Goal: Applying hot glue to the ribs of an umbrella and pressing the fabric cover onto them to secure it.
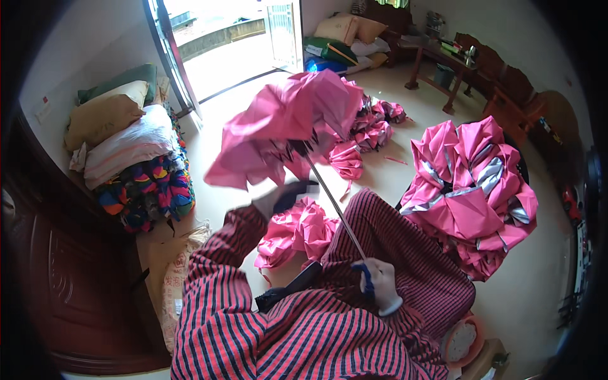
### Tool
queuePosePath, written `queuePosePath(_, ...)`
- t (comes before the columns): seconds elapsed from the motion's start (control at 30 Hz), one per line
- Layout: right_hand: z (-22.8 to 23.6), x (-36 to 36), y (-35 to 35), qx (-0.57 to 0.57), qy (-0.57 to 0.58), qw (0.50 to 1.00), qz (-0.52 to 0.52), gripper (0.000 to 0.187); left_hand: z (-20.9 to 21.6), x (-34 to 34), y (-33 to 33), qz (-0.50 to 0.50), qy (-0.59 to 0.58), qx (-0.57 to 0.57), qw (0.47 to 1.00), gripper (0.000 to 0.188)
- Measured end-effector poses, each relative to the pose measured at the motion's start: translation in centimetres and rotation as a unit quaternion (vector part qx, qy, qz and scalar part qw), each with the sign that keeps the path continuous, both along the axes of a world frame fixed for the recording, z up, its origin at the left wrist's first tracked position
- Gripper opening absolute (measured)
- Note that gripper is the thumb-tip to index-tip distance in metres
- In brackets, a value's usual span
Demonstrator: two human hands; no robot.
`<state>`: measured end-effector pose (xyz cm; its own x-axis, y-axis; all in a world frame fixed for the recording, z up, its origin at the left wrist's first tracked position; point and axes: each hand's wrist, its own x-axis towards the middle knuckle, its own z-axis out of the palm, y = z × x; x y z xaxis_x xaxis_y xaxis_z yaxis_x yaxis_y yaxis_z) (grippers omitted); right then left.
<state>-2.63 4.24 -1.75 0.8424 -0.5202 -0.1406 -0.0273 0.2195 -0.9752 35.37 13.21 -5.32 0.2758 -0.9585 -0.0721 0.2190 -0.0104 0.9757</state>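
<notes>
A pink umbrella (291, 114) with a partly spread, creased canopy is held up in front of me. Its thin metal shaft (335, 212) slants down toward my lap. My right hand (380, 284), in a light glove with dark blue coating, is closed around the shaft's lower end. Below the canopy's near edge, my left hand (288, 196), gloved likewise, has its fingers stretched toward the shaft. A small pale patch by its fingertips is too blurred to name. Black ribs show near the top of the shaft.
Folded pink umbrellas (468, 190) with silvery undersides are heaped at my right. More pink umbrellas (297, 231) lie on the floor ahead. A dark elongated object (291, 288) rests by my lap. Stuffed sacks (107, 117) are piled left, beside an open doorway (221, 50). A wooden table (443, 60) stands far right.
</notes>
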Motion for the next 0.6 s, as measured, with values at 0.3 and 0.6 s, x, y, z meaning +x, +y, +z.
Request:
queuePosePath(0.3,-0.7,-6.8,-2.9,-0.124,0.035,0.992,-0.007,0.027,-8.2,5.2,12.3,0.44,0.4,0.116,0.796,0.023)
queuePosePath(0.6,3.9,-4.9,-1.2,-0.499,0.102,0.85,0.136,0.015,1.0,1.0,0.2,0.072,0.532,-0.056,0.842,0.023)
